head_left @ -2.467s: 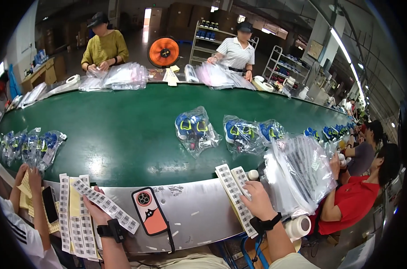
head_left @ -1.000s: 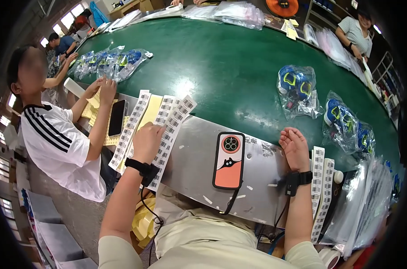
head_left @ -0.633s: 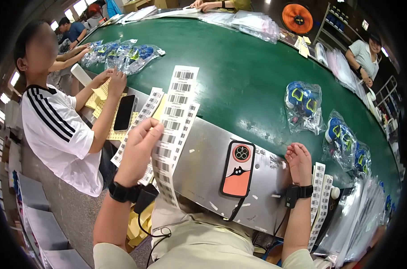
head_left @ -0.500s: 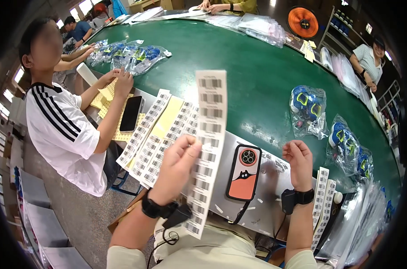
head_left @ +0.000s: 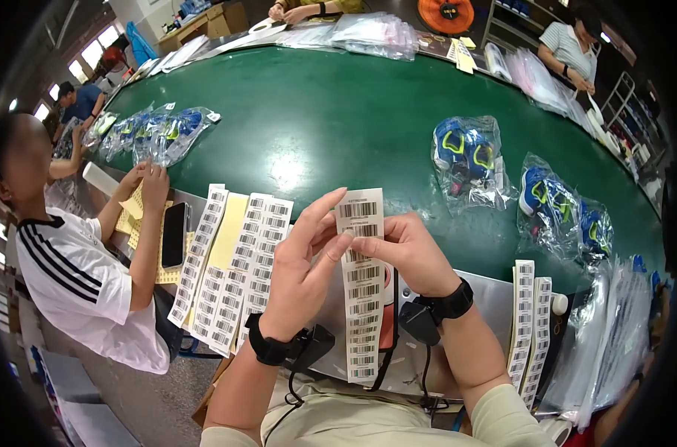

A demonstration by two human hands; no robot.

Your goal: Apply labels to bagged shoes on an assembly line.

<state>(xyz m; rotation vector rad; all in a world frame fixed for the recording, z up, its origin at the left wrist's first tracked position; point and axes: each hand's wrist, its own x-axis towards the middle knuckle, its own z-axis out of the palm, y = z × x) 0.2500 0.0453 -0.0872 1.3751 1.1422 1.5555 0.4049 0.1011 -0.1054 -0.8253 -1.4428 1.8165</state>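
Now barcode strip (head_left: pixel 362 287) pinched between left hand (head_left: pixel 302 277) and right hand (head_left: pixel 405 252) fingertips

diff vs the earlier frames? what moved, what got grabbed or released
The left hand lifted one barcode label strip off the metal ledge to chest height. The right hand left the ledge and now pinches the strip's top with it. The other label strips, the strips at right and the bagged shoes on the green belt stayed put.

Long green conveyor belt (head_left: pixel 338 112), grey floor (head_left: pixel 141 406), bright windows (head_left: pixel 92 56) at left, metal shelving (head_left: pixel 629 112) far right
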